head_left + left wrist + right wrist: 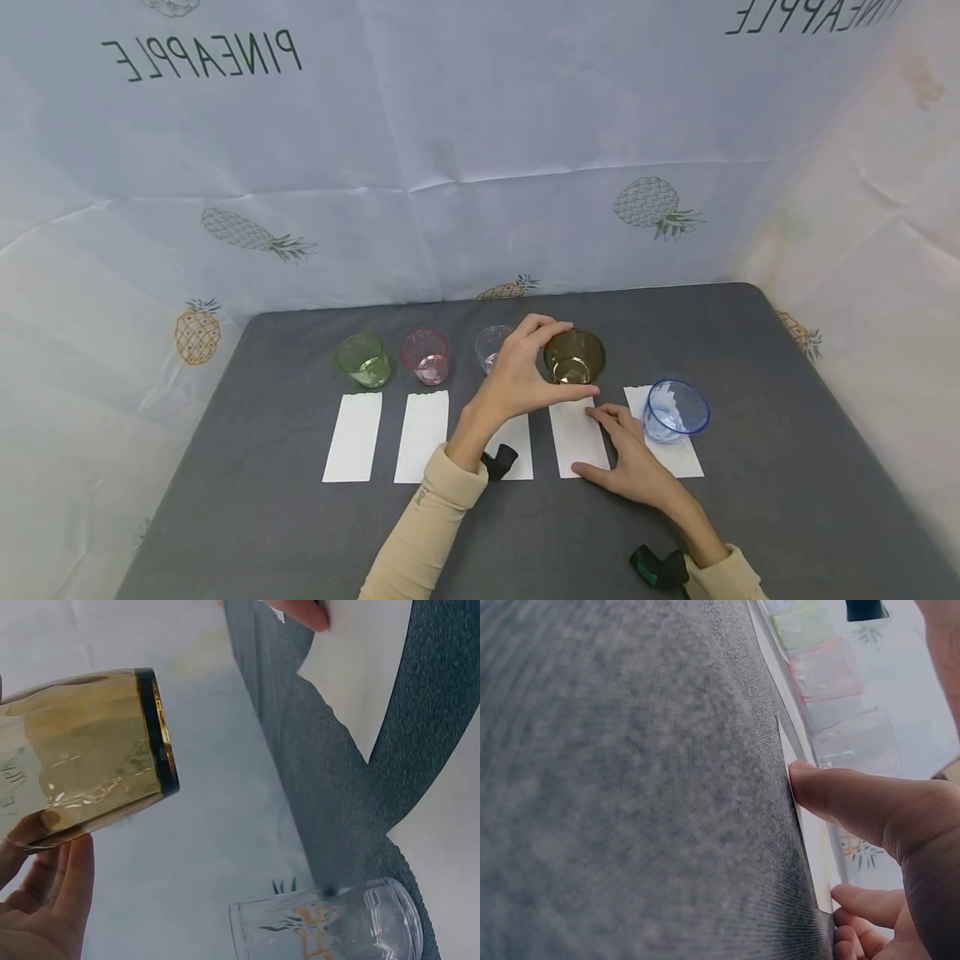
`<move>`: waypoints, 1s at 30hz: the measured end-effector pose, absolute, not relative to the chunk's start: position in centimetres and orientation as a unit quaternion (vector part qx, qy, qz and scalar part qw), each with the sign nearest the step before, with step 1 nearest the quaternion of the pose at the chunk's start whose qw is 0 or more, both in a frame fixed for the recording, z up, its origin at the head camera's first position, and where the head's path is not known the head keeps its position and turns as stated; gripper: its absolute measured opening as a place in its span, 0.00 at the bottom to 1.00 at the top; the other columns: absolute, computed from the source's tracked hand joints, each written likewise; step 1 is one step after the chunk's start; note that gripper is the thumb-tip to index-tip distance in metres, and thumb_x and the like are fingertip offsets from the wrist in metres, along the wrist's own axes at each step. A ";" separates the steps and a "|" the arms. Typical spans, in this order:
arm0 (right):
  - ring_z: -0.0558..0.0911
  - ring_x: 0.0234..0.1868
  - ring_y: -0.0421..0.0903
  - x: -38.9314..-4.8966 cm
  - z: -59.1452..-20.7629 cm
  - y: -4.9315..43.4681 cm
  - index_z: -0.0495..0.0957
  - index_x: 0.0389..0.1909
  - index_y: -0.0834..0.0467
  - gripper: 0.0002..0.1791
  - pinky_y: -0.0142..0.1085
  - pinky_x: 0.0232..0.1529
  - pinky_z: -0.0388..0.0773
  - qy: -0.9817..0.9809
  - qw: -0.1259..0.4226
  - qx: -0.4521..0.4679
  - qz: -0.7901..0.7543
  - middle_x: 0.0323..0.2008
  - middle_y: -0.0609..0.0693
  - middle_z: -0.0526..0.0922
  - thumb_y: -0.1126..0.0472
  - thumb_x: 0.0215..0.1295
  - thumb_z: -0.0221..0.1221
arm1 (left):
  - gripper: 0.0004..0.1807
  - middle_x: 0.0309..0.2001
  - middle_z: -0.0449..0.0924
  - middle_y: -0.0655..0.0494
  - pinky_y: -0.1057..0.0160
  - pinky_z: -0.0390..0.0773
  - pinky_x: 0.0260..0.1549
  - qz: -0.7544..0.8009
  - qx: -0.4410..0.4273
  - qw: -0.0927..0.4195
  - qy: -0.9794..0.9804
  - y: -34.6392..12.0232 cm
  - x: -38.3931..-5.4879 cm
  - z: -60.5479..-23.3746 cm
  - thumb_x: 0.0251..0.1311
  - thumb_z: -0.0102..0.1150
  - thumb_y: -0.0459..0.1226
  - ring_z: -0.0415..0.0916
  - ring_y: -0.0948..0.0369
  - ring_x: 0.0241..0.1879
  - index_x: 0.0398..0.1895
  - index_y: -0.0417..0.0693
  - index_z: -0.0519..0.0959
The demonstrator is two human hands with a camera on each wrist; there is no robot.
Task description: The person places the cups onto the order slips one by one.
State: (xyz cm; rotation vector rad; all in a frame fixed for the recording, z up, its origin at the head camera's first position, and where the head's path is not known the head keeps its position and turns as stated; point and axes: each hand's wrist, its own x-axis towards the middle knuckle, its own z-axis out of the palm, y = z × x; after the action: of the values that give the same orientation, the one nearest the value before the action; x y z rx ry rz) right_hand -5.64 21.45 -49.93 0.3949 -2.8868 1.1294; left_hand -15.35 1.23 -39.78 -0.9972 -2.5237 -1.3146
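Note:
My left hand (517,375) holds an amber drinking glass (573,357), fingers on its far side and thumb low in front. In the left wrist view the amber glass (90,750) hangs clear of the table, fingers curled at its side. My right hand (633,462) lies low over a white paper strip (576,437), below the amber glass. Its thumb (832,791) and forefinger rest at the strip's edges, spread apart. To the right, a blue-rimmed glass (675,410) stands on another paper strip (678,462). A clear glass (489,343), partly hidden, stands left of the amber one.
A green glass (363,360) and a pink glass (426,357) stand farther left, each behind a paper strip (352,437). Another strip (517,446) lies partly under the left forearm. The grey table (262,517) meets a pineapple-print curtain (450,233) at the back.

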 end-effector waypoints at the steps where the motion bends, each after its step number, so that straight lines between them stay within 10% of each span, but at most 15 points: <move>1: 0.69 0.60 0.65 -5.6 -49.9 21.5 0.71 0.66 0.70 0.45 0.62 0.57 0.71 -0.924 0.010 0.127 0.362 0.60 0.65 0.69 0.53 0.50 0.77 | 0.44 0.57 0.76 0.52 0.59 0.81 0.53 -0.436 -0.332 0.062 -0.834 1.2 -15.2 -39.8 0.40 0.85 0.49 0.78 0.58 0.54 0.64 0.44 0.78; 30: 0.70 0.58 0.57 -5.8 -50.2 21.9 0.73 0.64 0.66 0.43 0.59 0.56 0.72 -0.916 0.025 0.155 0.370 0.57 0.59 0.70 0.51 0.51 0.78 | 0.43 0.59 0.75 0.53 0.60 0.81 0.59 -0.441 -0.335 0.000 -0.833 1.8 -11.9 -41.7 0.43 0.84 0.46 0.77 0.58 0.59 0.66 0.47 0.77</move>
State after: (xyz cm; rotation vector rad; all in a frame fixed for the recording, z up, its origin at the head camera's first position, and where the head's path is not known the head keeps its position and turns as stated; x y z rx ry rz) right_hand -5.75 21.88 -50.24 0.4803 -2.8312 1.1444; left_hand -11.92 1.76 -41.75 -1.0514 -2.6159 -1.3843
